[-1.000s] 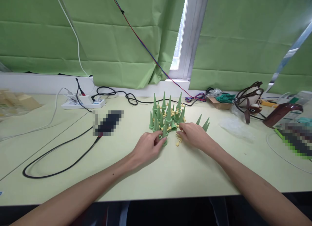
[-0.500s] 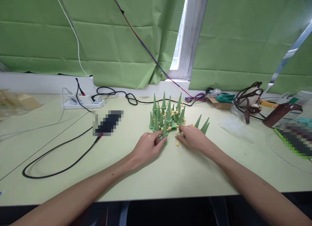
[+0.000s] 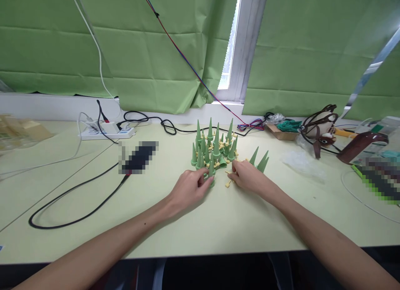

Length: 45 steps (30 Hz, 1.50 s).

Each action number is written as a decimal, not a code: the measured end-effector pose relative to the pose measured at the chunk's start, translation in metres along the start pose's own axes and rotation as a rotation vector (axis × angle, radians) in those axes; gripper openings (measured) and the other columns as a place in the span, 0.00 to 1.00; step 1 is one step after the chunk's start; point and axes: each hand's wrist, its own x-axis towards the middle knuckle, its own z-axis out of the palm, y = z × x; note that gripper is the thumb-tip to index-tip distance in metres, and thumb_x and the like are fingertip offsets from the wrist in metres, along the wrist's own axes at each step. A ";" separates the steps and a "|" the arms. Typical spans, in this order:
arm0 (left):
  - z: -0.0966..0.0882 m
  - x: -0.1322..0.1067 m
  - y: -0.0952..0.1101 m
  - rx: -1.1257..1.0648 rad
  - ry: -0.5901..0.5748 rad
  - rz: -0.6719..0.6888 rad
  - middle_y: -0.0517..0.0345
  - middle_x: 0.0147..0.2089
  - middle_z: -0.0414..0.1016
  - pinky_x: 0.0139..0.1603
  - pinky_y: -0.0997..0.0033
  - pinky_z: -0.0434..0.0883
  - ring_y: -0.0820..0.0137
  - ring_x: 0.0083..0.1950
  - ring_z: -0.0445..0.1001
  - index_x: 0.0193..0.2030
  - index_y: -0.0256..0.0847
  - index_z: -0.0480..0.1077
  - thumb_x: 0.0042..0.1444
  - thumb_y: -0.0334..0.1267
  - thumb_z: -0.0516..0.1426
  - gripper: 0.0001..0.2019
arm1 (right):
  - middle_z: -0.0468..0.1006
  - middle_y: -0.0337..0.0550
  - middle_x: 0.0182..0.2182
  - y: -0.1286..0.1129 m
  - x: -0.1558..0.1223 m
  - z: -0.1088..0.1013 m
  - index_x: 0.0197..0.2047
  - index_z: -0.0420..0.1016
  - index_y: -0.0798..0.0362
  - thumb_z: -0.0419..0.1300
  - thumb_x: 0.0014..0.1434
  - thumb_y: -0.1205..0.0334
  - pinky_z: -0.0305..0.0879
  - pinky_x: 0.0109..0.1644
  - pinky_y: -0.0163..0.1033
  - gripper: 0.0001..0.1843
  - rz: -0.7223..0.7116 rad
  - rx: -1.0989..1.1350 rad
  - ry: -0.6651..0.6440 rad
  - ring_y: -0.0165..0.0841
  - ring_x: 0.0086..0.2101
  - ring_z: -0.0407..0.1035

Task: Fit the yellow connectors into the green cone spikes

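Green pointed cones (image 3: 216,143) stand in a cluster on the table, with small yellow pieces (image 3: 221,145) scattered among them. At the near side of the cluster my left hand (image 3: 190,189) has its thumb and fingers closed around the base of a front green cone (image 3: 211,166). My right hand (image 3: 246,177) is just right of the cluster, fingertips pinched on a small yellow piece (image 3: 229,173). Another yellow piece (image 3: 227,185) lies on the table just below those fingertips. Beyond the right hand stand a few separate green cones (image 3: 254,156), their bases partly hidden by it.
A dark, blurred device (image 3: 139,157) with a black cable lies to the left. Behind it sits a white power strip (image 3: 108,132). On the right are a clear plastic bag (image 3: 303,165), a cardboard box (image 3: 281,132) and a brown glossy object (image 3: 359,147).
My right hand has shifted very slightly, its fingertips now drawn together at the yellow piece. The left hand stays in place at the front cone.
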 end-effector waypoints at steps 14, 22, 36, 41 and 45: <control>0.001 0.000 -0.001 0.014 0.004 -0.004 0.66 0.18 0.62 0.25 0.71 0.55 0.73 0.20 0.59 0.26 0.42 0.62 0.64 0.43 0.52 0.15 | 0.72 0.43 0.26 0.000 -0.003 -0.003 0.27 0.59 0.50 0.56 0.66 0.64 0.54 0.29 0.37 0.15 0.003 0.000 -0.021 0.38 0.31 0.70; 0.000 0.000 0.000 0.009 -0.013 -0.018 0.66 0.19 0.62 0.26 0.72 0.55 0.73 0.21 0.59 0.27 0.42 0.60 0.64 0.44 0.52 0.15 | 0.73 0.45 0.28 0.001 -0.005 0.000 0.29 0.59 0.50 0.56 0.66 0.63 0.54 0.30 0.38 0.13 -0.005 -0.027 -0.001 0.40 0.33 0.70; 0.001 0.000 0.000 0.012 -0.017 -0.022 0.67 0.19 0.61 0.26 0.72 0.54 0.74 0.21 0.58 0.27 0.41 0.59 0.64 0.44 0.52 0.16 | 0.73 0.46 0.32 -0.006 -0.009 -0.006 0.29 0.55 0.50 0.55 0.65 0.65 0.55 0.32 0.37 0.14 0.022 0.007 -0.010 0.39 0.37 0.70; 0.001 0.000 -0.002 0.012 -0.021 -0.014 0.67 0.19 0.61 0.26 0.72 0.54 0.74 0.21 0.58 0.27 0.41 0.60 0.64 0.44 0.52 0.15 | 0.72 0.46 0.31 -0.006 -0.008 -0.005 0.29 0.54 0.50 0.55 0.65 0.66 0.54 0.31 0.37 0.14 0.031 0.029 -0.016 0.38 0.35 0.69; 0.002 0.000 -0.003 0.017 -0.023 -0.013 0.67 0.19 0.61 0.26 0.72 0.54 0.74 0.21 0.58 0.28 0.41 0.61 0.64 0.44 0.52 0.15 | 0.72 0.45 0.31 -0.007 -0.010 -0.005 0.31 0.55 0.50 0.56 0.64 0.66 0.54 0.31 0.37 0.13 0.028 0.042 0.004 0.39 0.35 0.69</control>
